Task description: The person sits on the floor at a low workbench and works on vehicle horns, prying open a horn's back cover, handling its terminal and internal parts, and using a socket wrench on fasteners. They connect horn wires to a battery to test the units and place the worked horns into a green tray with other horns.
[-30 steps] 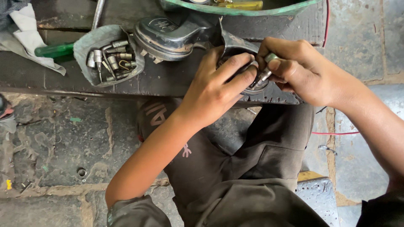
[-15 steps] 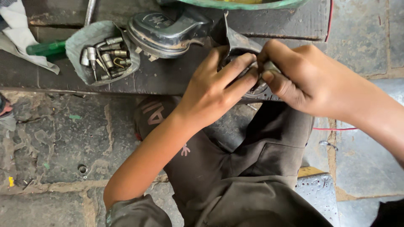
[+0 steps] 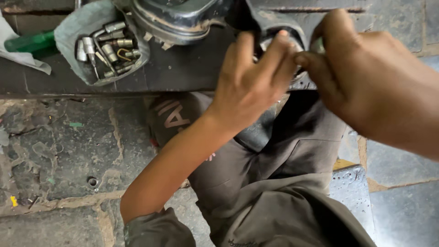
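Observation:
A round dark metal part (image 3: 279,34) with a ring-shaped rim sits on a black board (image 3: 183,68) in front of me. My left hand (image 3: 249,82) rests on it, fingers curled over the rim. My right hand (image 3: 361,68) comes in from the right with thumb and fingertips pinched on a small silver piece (image 3: 318,45) at the rim, right against my left fingertips. Most of the part is hidden under both hands.
A grey rubber scrap (image 3: 87,27) holds several metal sockets and bits (image 3: 107,52) at the upper left. A black moulded cover (image 3: 183,18) lies behind. A green tool handle (image 3: 29,42) and white cloth (image 3: 18,57) are far left. Stone floor below.
The view has closed in on the board. My right hand has slid left until its fingertips meet my left ones on the round part; the silver piece is now mostly hidden.

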